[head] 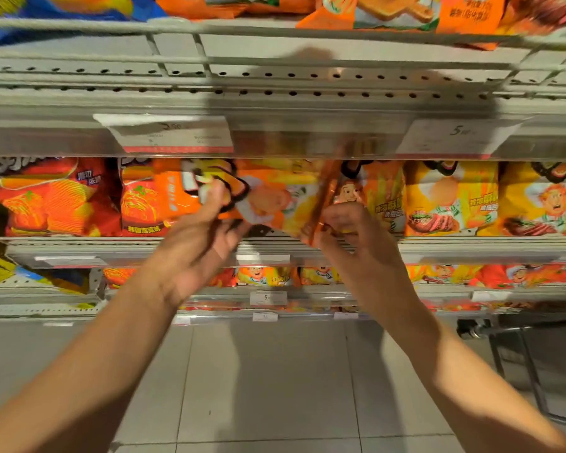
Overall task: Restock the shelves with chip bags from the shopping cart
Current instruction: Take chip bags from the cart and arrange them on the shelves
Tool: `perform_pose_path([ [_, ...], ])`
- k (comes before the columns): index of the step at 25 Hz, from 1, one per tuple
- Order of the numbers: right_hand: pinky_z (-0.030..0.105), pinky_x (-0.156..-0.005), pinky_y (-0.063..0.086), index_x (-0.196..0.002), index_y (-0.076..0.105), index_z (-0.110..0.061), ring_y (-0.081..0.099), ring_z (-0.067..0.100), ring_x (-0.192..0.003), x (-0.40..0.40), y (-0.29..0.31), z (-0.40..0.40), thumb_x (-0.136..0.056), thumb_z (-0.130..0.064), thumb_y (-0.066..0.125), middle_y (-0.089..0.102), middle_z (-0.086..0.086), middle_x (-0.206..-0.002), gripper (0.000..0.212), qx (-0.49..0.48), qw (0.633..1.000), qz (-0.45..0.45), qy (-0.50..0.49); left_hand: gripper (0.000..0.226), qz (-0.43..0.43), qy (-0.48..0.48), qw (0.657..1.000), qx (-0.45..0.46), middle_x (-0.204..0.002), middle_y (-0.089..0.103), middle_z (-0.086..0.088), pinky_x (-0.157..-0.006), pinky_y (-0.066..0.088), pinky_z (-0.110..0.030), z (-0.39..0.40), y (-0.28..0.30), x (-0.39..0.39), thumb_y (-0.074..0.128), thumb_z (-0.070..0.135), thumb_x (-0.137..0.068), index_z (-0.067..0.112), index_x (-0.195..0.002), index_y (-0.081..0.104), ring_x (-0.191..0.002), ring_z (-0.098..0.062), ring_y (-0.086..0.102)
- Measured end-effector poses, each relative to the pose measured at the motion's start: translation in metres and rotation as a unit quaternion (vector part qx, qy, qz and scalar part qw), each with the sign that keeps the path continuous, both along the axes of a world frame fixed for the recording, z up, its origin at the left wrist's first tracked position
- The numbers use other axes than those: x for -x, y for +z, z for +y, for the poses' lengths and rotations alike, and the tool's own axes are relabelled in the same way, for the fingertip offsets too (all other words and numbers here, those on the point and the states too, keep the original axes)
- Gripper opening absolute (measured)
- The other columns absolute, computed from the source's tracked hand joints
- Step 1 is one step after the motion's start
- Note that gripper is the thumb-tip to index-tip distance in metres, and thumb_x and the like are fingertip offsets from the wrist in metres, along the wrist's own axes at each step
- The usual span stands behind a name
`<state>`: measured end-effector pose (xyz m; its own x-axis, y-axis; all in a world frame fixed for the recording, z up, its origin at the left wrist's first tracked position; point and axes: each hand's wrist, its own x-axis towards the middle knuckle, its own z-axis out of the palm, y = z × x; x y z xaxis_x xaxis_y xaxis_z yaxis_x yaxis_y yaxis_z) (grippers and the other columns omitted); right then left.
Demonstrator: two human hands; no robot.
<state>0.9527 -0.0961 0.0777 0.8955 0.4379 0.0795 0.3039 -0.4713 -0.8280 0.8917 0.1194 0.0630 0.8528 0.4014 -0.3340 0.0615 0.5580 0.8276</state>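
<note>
Nearest, the two bare forearms are reaching up and forward over the pale tiled floor; part of the shopping cart, a dark metal frame with a wheel, is showing low at the right.

Farther out, the left hand is gripping the chip bag at its left end, fingers curled round the crumpled top, while the right hand is pinching the bag's sealed seam at the right end. The bag is hovering at the mouth of the middle shelf, in the gap between the red-orange bags on the left and the yellow bags on the right.

The bag is lying tilted, its long axis running left to right and dipping toward the right, printed face toward the camera, top pointing left. It likely needs turning upright to match its neighbours.

What could go wrong: pushed in tilted, it could catch under the price-tag rail above, or crowd the neighbouring bags and tip one off the lip. A tight grip could also crush the chips. The blur is hiding how far in the bag is reaching.
</note>
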Motion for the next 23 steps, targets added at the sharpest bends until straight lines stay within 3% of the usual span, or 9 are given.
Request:
perform_pose_path([
  [4, 0.019, -0.078, 0.052, -0.103, 0.053, -0.032, 0.061, 0.000, -0.097, -0.012, -0.006, 0.001, -0.087, -0.032, 0.077, 0.061, -0.016, -0.102, 0.029, -0.022, 0.998, 0.047, -0.033, 0.038, 0.008, -0.028, 0.999, 0.017, -0.119, 0.075, -0.008, -0.075, 0.061, -0.025, -0.021, -0.009, -0.005, 0.048, 0.043, -0.100, 0.025, -0.102, 0.082, -0.103, -0.018, 0.074],
  [8, 0.010, -0.075, 0.049, -0.109, 0.054, -0.030, 0.066, 0.000, -0.098, -0.010, -0.012, -0.006, -0.092, -0.042, 0.071, 0.067, -0.016, -0.105, 0.027, -0.132, 0.991, 0.035, -0.016, 0.030, 0.027, -0.056, 0.987, -0.145, -0.113, 0.077, 0.004, -0.073, 0.059, -0.021, 0.023, 0.005, 0.000, 0.056, 0.051, -0.097, 0.035, -0.104, 0.080, -0.096, -0.012, 0.076],
  [12, 0.013, -0.074, 0.051, -0.128, 0.048, -0.033, 0.067, -0.002, -0.094, -0.011, -0.012, -0.007, -0.089, -0.044, 0.073, 0.062, -0.010, -0.116, 0.048, -0.194, 0.977, 0.059, -0.064, 0.030, 0.107, -0.132, 0.953, -0.252, -0.104, 0.075, -0.002, -0.065, 0.052, -0.027, 0.052, 0.026, -0.008, 0.072, 0.050, -0.082, 0.023, -0.092, 0.080, -0.085, -0.020, 0.067],
  [15, 0.015, -0.082, 0.052, -0.129, 0.051, -0.040, 0.061, -0.009, -0.101, -0.008, -0.018, -0.004, -0.088, -0.043, 0.074, 0.060, -0.021, -0.119, 0.048, -0.090, 0.992, 0.084, 0.012, 0.019, 0.086, -0.036, 0.980, -0.178, -0.091, 0.077, -0.003, -0.073, 0.058, -0.036, 0.041, 0.039, -0.031, 0.062, 0.030, -0.094, 0.018, -0.088, 0.075, -0.078, -0.020, 0.072],
  [17, 0.026, -0.098, 0.051, -0.136, 0.053, -0.038, 0.055, -0.006, -0.115, -0.005, -0.024, 0.000, -0.090, -0.041, 0.072, 0.056, -0.015, -0.131, 0.050, -0.012, 0.997, 0.068, 0.046, 0.023, 0.045, 0.004, 0.995, -0.085, -0.094, 0.077, -0.007, -0.072, 0.063, -0.048, 0.030, 0.045, -0.044, 0.054, 0.027, -0.099, 0.016, -0.096, 0.074, -0.084, -0.027, 0.075],
  [18, 0.031, -0.103, 0.048, -0.139, 0.054, -0.034, 0.053, 0.000, -0.120, -0.005, -0.026, 0.002, -0.092, -0.039, 0.070, 0.054, -0.010, -0.135, 0.050, 0.008, 0.997, 0.059, 0.039, 0.023, 0.042, 0.012, 0.996, -0.083, -0.090, 0.075, -0.007, -0.068, 0.063, -0.051, 0.023, 0.042, -0.046, 0.054, 0.027, -0.100, 0.014, -0.098, 0.073, -0.079, -0.027, 0.074],
  [19, 0.035, -0.107, 0.046, -0.140, 0.055, -0.030, 0.051, 0.005, -0.125, -0.006, -0.026, 0.004, -0.093, -0.038, 0.069, 0.052, -0.006, -0.138, 0.050, 0.023, 0.998, 0.057, 0.031, 0.021, 0.048, 0.014, 0.991, -0.127, -0.083, 0.072, -0.003, -0.063, 0.063, -0.048, 0.016, 0.036, -0.045, 0.055, 0.025, -0.098, 0.013, -0.102, 0.072, -0.072, -0.022, 0.071],
  [21, 0.036, -0.115, 0.038, -0.144, 0.054, -0.024, 0.042, 0.013, -0.136, -0.005, -0.026, 0.008, -0.095, -0.039, 0.065, 0.049, -0.001, -0.145, 0.052, 0.081, 0.995, 0.033, 0.041, 0.018, 0.028, -0.002, 0.953, -0.300, -0.072, 0.068, 0.007, -0.049, 0.057, -0.029, 0.009, 0.019, -0.035, 0.063, 0.020, -0.096, 0.014, -0.113, 0.066, -0.057, -0.007, 0.063],
  [23, 0.033, -0.118, 0.030, -0.149, 0.048, -0.021, 0.033, 0.017, -0.142, -0.002, -0.028, 0.012, -0.097, -0.043, 0.061, 0.046, 0.000, -0.151, 0.058, 0.162, 0.984, -0.029, 0.067, 0.020, -0.041, -0.053, 0.922, -0.382, -0.078, 0.069, 0.008, -0.054, 0.056, -0.026, 0.008, 0.007, -0.026, 0.071, 0.022, -0.095, 0.027, -0.113, 0.066, -0.064, -0.005, 0.064],
])
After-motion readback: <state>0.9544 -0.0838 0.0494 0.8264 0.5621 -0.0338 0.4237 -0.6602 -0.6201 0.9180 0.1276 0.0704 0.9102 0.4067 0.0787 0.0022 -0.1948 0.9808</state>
